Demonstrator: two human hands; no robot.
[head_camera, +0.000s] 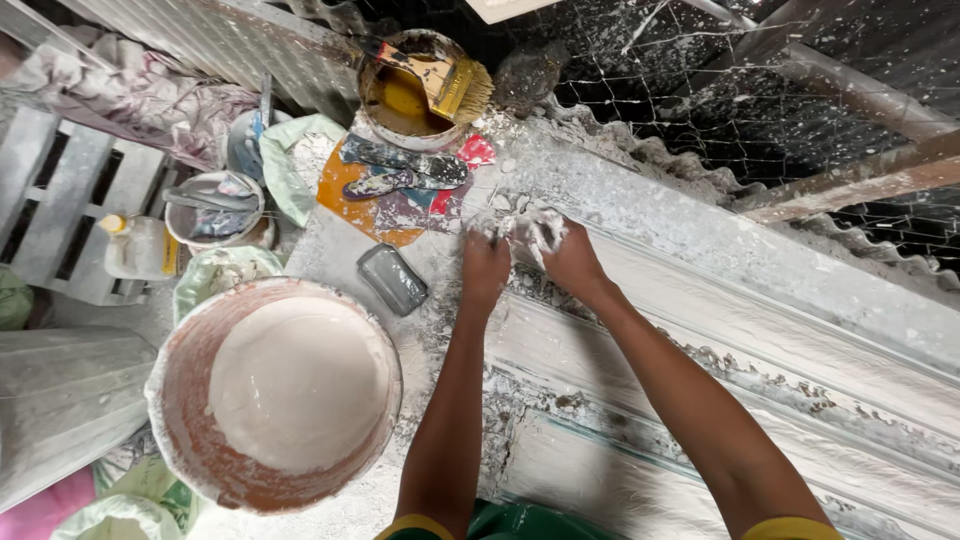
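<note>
Plaster, wet and white, is what I have under both hands: a small clump of soft white plaster paste (520, 225) lying at the upper end of the long white ridged plaster moulding (760, 330) that runs across the bench. My left hand (485, 268) presses down just beside the clump, fingers curled narrow and coated in paste; whether they pinch any of it I cannot tell. My right hand (568, 255) touches the clump from the other side, fingers bent close around a lump of it. I judge the paste light, sticky and slippery, with no stiffness, so it wants scooping from underneath with cupped fingertips, not pinching. The set moulding looks heavy and brittle along its crumbled edges; I would bear on its broad flat bands. Near my left forearm stands a big round rust-stained bucket of smooth white plaster mix (280, 390), and a grey rectangular sponge block (392, 278) lies between them.
</note>
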